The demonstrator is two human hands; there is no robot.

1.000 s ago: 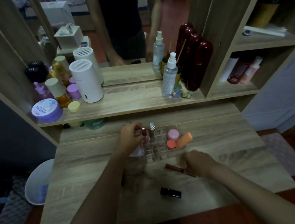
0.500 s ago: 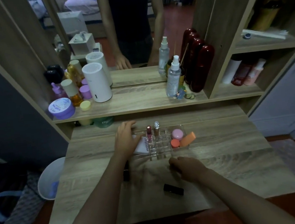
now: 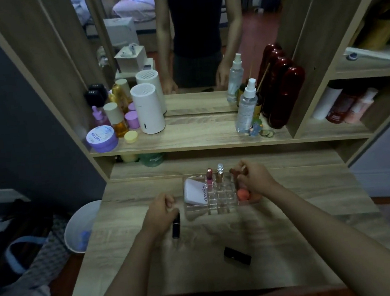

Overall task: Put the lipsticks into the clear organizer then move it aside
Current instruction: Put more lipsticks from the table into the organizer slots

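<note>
Left hand [image 3: 159,212] curled low; right hand [image 3: 256,179] raised, fingers [image 3: 241,170] pinched.

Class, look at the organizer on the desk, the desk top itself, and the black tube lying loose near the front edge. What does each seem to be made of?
Organizer: clear hard plastic or acrylic, probably; the wood shows through its walls.
Desk top: pale wood-grain, matte, likely laminate; streaked grain.
Black tube: glossy plastic or metal; a faint sheen, too dim to tell which.

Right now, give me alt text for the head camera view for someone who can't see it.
Over a wooden vanity table, the right hand lowers a reddish lipstick into the clear organizer, while the left hand holds a black lipstick. Another black lipstick tube lies nearer on the table.
</note>
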